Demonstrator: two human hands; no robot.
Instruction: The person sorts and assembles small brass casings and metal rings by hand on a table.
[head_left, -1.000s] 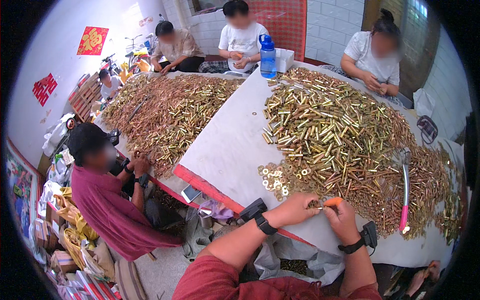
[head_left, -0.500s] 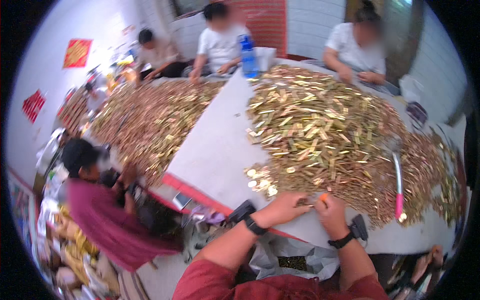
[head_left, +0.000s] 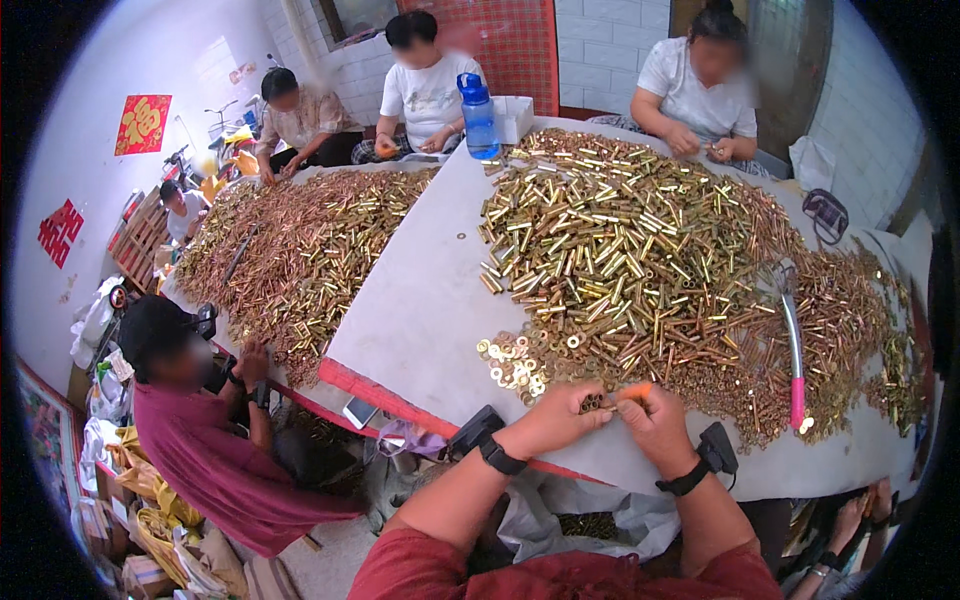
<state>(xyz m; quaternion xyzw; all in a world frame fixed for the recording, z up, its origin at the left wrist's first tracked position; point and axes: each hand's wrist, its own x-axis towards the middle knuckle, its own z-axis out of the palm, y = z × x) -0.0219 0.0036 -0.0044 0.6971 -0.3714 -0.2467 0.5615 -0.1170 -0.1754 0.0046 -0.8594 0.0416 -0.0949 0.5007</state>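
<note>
My left hand (head_left: 553, 422) is curled closed around a small bunch of metal tubes (head_left: 592, 402), over the near edge of the table (head_left: 420, 300); my right hand (head_left: 660, 428) meets it, thumb and fingers drawn together, though I cannot tell what they hold. I judge one handful gathered and most left: the heap (head_left: 610, 240) lies loose, smooth brassy cylinders among coppery pieces, with flat, shiny ring-shaped washers (head_left: 520, 372) at its edge. Below hangs a crinkled grey bag (head_left: 640, 520).
</note>
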